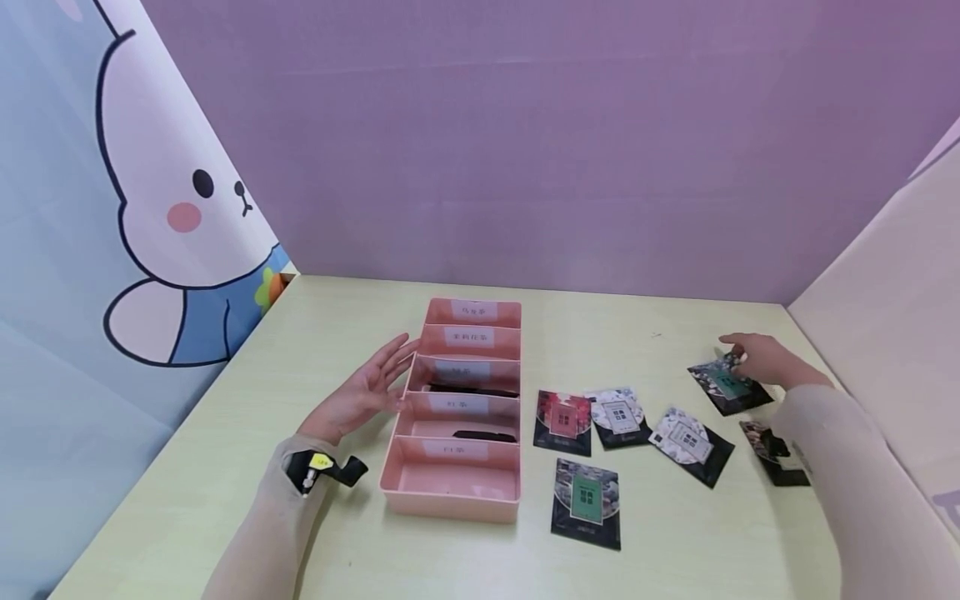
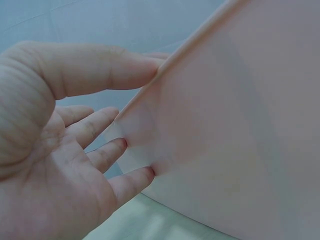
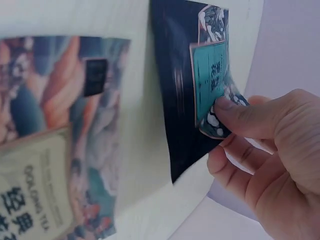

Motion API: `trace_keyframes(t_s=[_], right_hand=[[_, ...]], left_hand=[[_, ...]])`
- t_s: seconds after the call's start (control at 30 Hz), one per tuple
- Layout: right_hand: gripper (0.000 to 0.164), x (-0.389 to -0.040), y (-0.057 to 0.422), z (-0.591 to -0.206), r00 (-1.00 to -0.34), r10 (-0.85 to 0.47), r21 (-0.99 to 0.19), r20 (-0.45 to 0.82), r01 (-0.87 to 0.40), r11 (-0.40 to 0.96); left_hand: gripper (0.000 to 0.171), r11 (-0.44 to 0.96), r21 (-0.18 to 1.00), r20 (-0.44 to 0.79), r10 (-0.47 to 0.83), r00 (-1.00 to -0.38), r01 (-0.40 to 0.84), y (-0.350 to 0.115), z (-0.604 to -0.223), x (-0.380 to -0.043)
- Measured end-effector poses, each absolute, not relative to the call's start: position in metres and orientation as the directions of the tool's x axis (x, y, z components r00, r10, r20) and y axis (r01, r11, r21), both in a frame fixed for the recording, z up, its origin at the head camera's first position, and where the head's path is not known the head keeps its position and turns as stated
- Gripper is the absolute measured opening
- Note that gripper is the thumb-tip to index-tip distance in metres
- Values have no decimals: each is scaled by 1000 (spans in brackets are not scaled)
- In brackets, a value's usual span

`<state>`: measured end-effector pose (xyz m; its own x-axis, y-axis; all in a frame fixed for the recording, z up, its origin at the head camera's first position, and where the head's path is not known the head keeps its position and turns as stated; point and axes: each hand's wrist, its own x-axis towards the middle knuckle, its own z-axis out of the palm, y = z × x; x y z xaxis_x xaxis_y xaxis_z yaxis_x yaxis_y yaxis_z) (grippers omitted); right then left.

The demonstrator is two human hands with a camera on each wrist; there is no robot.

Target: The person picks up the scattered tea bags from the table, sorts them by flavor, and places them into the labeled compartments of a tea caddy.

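My left hand [image 1: 358,398] is at the left side of a pink divided box [image 1: 450,505]. In the left wrist view its thumb touches the rim of the box wall [image 2: 215,125], and the extended fingertips rest against the outside. On the right, my right hand [image 1: 768,360] pinches a corner of a tea packet with a teal label [image 3: 207,80], thumb on the printed front. That packet's pinched corner bends up in the right wrist view. Beside it lies an oolong tea packet [image 3: 95,150], partly behind the right sleeve in the head view.
Between box and right hand lie a red-label packet [image 1: 562,423], two white-label packets, one left [image 1: 619,418] and one right [image 1: 692,446], and a green-label packet [image 1: 587,504] in front. Dark packets [image 1: 484,436] sit in two box compartments. A purple backdrop [image 1: 525,167] stands behind the table.
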<state>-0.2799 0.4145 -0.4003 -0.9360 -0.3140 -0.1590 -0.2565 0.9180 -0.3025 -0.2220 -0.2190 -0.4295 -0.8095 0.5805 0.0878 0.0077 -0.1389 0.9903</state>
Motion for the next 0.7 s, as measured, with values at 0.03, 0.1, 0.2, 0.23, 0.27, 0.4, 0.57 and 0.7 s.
trace_keyframes(t_s=[0.03,0.1,0.2,0.23,0.27,0.4,0.57,0.7], right_hand=[[59,-280,414,-398,-938,-307,-309,-162,-247,918],[56,-280,413,-394,-940,-297,-327,-166,-231,916],[48,-279,411,-387,-945,-283,-372,-160,-208,905],[45,-279,409,-385,-947,-280,-388,-156,-202,899],[43,-279,408,-383,-949,-277,-403,-153,-197,894],[37,-280,403,-376,-954,-261,-465,-144,-168,869],[35,-283,393,-371,-958,-248,-555,-142,-130,822],[36,-283,382,-365,-960,-247,-612,-129,-119,782]], left_hand=[[107,-138,990,89,582,-808,10,-219,-429,-222],[106,-139,990,94,586,-805,15,-219,-429,-222],[105,-145,989,102,591,-800,18,-219,-428,-221],[105,-148,989,103,592,-800,18,-219,-428,-221],[105,-151,988,104,591,-800,16,-219,-428,-221],[105,-159,987,103,587,-803,10,-219,-427,-221],[105,-158,987,94,583,-807,1,-220,-427,-220],[105,-162,987,98,588,-803,3,-221,-427,-220]])
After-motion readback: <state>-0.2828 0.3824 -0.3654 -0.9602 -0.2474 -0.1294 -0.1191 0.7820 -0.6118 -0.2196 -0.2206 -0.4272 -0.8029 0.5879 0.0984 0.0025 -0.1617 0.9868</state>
